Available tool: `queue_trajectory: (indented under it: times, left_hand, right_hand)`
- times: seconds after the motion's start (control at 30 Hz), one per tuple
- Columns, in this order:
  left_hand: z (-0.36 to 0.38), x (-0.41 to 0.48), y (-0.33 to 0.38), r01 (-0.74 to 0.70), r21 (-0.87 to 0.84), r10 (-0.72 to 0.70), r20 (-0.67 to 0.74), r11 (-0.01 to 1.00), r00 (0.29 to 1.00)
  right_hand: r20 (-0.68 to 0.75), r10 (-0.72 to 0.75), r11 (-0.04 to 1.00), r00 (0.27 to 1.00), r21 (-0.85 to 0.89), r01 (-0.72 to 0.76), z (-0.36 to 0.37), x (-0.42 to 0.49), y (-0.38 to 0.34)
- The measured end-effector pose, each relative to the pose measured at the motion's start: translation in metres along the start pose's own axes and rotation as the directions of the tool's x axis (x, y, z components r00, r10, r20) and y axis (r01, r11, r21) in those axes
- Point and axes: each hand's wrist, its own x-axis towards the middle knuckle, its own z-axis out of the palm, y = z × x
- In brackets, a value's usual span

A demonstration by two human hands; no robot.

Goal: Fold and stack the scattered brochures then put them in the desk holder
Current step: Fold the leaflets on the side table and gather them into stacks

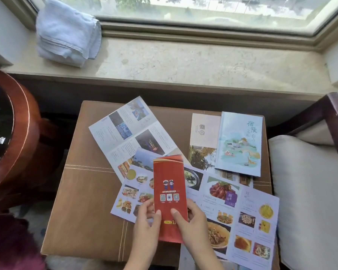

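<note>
Red side up, square the folded brochure (169,182), pinched at its lower end by left hand (144,228) and right hand (193,225) above the open food leaflet (232,201) on the stool (82,191), then press the crease flat before stacking.

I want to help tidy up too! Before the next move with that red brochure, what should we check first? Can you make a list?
1. Is the red brochure folded narrow? Ok.
2. Do the left hand and right hand both pinch its lower part? Ok.
3. Is the food brochure folded? Not ok, it lies spread open underneath.
4. Is the photo brochure folded? Not ok, it is open too.
5. Is the blue booklet closed? Ok.
6. Is the desk holder ready? Cannot tell, it is not in view.
</note>
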Motion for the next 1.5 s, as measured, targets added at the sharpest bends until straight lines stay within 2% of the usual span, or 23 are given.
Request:
queue_trajectory:
  times: [0.03,0.07,0.1,0.13,0.2,0.27,0.33,0.37,0.43,0.5,0.53,0.57,0.67,0.8,0.93,1.0,1.1,1.2,1.27,1.33,1.43,1.5]
  left_hand:
    - [0.004,0.001,0.001,-0.044,0.093,0.047,-0.032,0.995,0.998]
    - [0.007,0.000,0.005,-0.094,0.112,0.100,-0.042,0.989,0.994]
    - [0.010,-0.001,0.012,-0.112,0.034,0.112,-0.006,0.993,0.994]
    - [0.016,-0.003,0.023,-0.096,-0.097,0.103,0.071,0.991,0.992]
    - [0.029,-0.005,0.040,-0.030,-0.295,0.098,0.217,0.955,0.971]
    - [0.042,-0.007,0.052,-0.048,-0.374,0.134,0.207,0.926,0.969]
    - [0.047,-0.006,0.061,-0.074,-0.405,0.136,0.125,0.911,0.983]
    - [0.047,-0.003,0.063,-0.073,-0.415,0.124,0.097,0.907,0.987]
    - [0.048,0.004,0.067,-0.072,-0.408,0.117,0.087,0.910,0.989]
    - [0.055,0.010,0.070,-0.059,-0.375,0.112,0.121,0.925,0.986]
    - [0.062,0.012,0.071,-0.051,-0.354,0.109,0.146,0.934,0.983]
    - [0.070,0.013,0.071,-0.047,-0.329,0.109,0.170,0.943,0.979]
    - [0.093,0.021,0.079,-0.100,-0.251,0.149,0.184,0.963,0.972]
    - [0.134,0.048,0.110,-0.160,-0.150,0.179,0.117,0.976,0.977]
    - [0.188,0.072,0.150,-0.349,0.076,0.341,0.096,0.934,0.935]
    - [0.208,0.085,0.161,-0.367,0.178,0.349,0.124,0.913,0.929]
    - [0.221,0.110,0.160,-0.350,0.371,0.327,0.126,0.860,0.937]
    - [0.223,0.127,0.146,-0.379,0.548,0.360,0.147,0.745,0.921]
    - [0.222,0.130,0.135,-0.413,0.614,0.382,0.190,0.673,0.904]
    - [0.222,0.132,0.126,-0.455,0.626,0.410,0.227,0.634,0.883]
    - [0.215,0.130,0.122,-0.468,0.453,0.432,0.188,0.759,0.882]
    - [0.197,0.126,0.120,-0.463,0.324,0.464,0.082,0.825,0.882]
  right_hand:
    - [-0.092,-0.071,0.994,0.993,-0.091,0.063,-0.005,-0.001,-0.001]
    - [-0.156,-0.147,0.976,0.977,-0.186,0.117,-0.011,-0.002,-0.003]
    - [-0.173,-0.212,0.949,0.962,-0.271,0.160,-0.016,-0.003,-0.005]
    - [-0.146,-0.258,0.919,0.955,-0.341,0.196,-0.021,-0.004,-0.007]
    - [0.003,-0.300,0.837,0.954,-0.478,0.265,-0.027,-0.007,-0.009]
    - [0.138,-0.327,0.698,0.935,-0.632,0.337,-0.031,-0.011,-0.010]
    - [0.179,-0.358,0.620,0.916,-0.688,0.377,-0.037,-0.013,-0.010]
    - [0.159,-0.370,0.640,0.915,-0.671,0.376,-0.043,-0.012,-0.011]
    - [0.031,-0.369,0.801,0.929,-0.496,0.335,-0.056,-0.009,-0.016]
    - [-0.115,-0.213,0.965,0.970,-0.182,0.190,-0.069,0.001,-0.019]
    - [-0.163,-0.123,0.992,0.979,-0.046,0.117,-0.074,0.007,-0.018]
    - [-0.213,-0.067,0.997,0.975,0.016,0.073,-0.079,0.013,-0.017]
    - [-0.369,-0.046,0.999,0.928,-0.001,0.049,-0.094,0.029,-0.015]
    - [-0.533,-0.092,0.995,0.841,-0.017,0.098,-0.128,0.060,-0.026]
    - [-0.666,-0.160,0.981,0.729,-0.186,0.046,-0.153,0.108,-0.046]
    - [-0.703,-0.187,0.968,0.686,-0.250,0.008,-0.161,0.135,-0.052]
    - [-0.692,-0.205,0.935,0.692,-0.348,-0.071,-0.171,0.169,-0.050]
    - [-0.677,-0.225,0.889,0.701,-0.437,-0.137,-0.173,0.189,-0.039]
    - [-0.676,-0.232,0.889,0.700,-0.438,-0.129,-0.173,0.198,-0.031]
    - [-0.674,-0.243,0.898,0.698,-0.429,-0.101,-0.172,0.203,-0.026]
    - [-0.675,-0.245,0.915,0.696,-0.398,-0.064,-0.172,0.201,-0.024]
    - [-0.685,-0.261,0.934,0.680,-0.358,-0.002,-0.175,0.191,-0.026]
